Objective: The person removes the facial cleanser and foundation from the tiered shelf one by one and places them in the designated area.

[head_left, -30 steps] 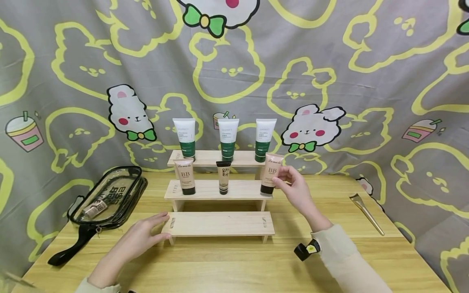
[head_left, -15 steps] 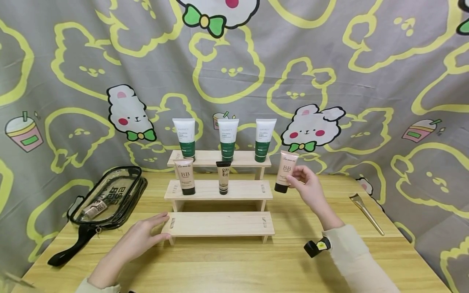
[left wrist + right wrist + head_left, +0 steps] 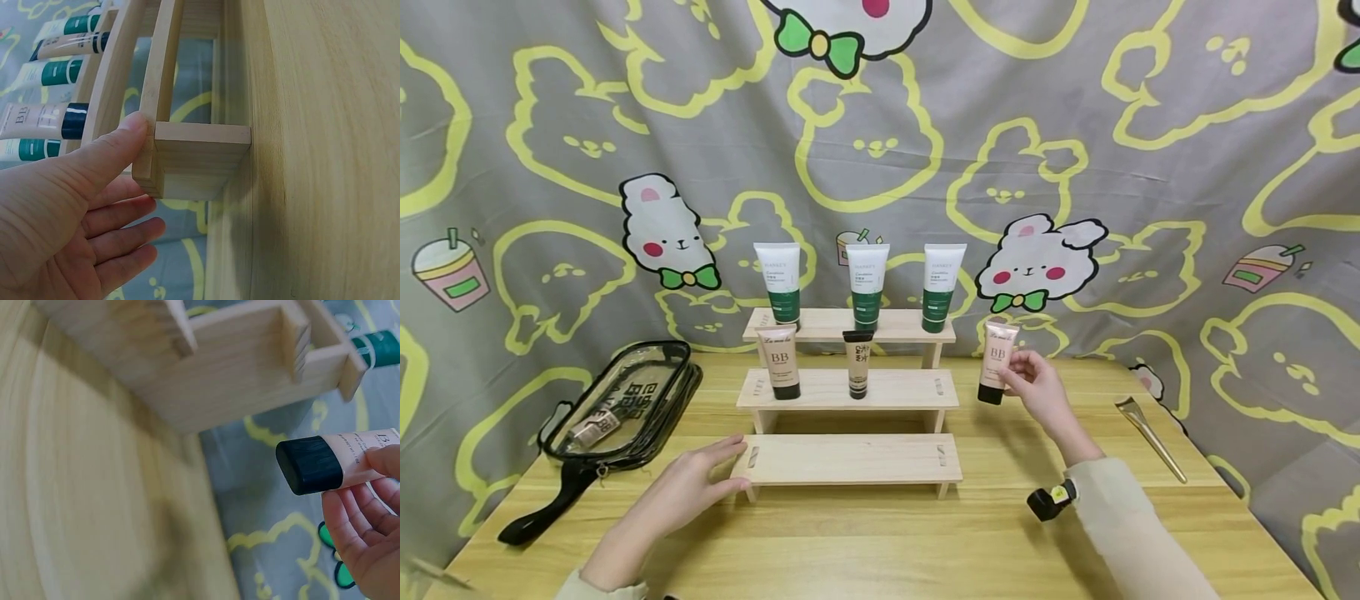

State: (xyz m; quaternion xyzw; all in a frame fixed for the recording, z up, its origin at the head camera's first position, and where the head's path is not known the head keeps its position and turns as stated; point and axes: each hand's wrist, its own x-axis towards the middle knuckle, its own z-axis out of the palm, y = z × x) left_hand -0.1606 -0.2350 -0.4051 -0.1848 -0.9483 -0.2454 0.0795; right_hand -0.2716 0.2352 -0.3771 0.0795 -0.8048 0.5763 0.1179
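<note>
In the head view, my right hand pinches a pink BB cream tube with a black cap, cap down, just off the right end of the middle shelf. The right wrist view shows thumb and fingers on the tube's body. My left hand rests at the left end of the lowest wooden shelf; in the left wrist view the thumb touches the board's edge and the other fingers stay extended. Another BB cream tube and a small black-capped tube stand on the middle shelf.
Three white-and-green tubes stand on the top shelf. A clear, black-trimmed pouch with a tube inside lies on the table at left. A gold-handled brush lies at right. A patterned curtain hangs behind.
My right hand has lifted the BB cream tube off the middle shelf's right end and carried it rightward, then slightly down. The left hand has not moved.
</note>
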